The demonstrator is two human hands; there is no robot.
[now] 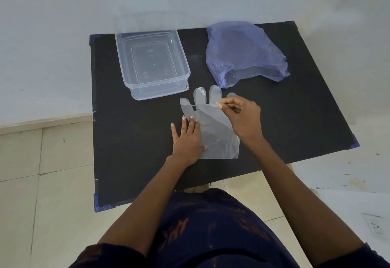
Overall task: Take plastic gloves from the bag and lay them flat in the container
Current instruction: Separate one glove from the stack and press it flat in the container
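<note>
I look down on a black worktop [130,151] that stands on a pale tiled floor [42,183], against a light wall [63,14].

On the far right of the worktop lies the purple plastic bag [242,50], crumpled, with its mouth turned toward me. It is translucent, but I cannot tell how many gloves are inside it. On the far left stands the clear plastic container [185,65]; it seems to sit on a second clear piece, perhaps its lid or another tub. I see nothing inside it, so I judge that no glove has been placed there yet.

One thin, clear plastic glove [215,132] lies spread on the worktop in the middle, just near of the container and the bag, its fingers pointing away from me and its cuff toward me. It looks mostly flat, with some light creases.

My left hand [186,141] rests open, fingers spread, with its right part pressing the left edge of the glove down. My right hand [242,115] is over the right side of the glove, and its thumb and forefinger pinch the film near the finger part, I think to smooth or separate it.

So the task seems to be at an early stage: one glove is out and being flattened, it must be moved into the container, and any others in the bag must follow.
</note>
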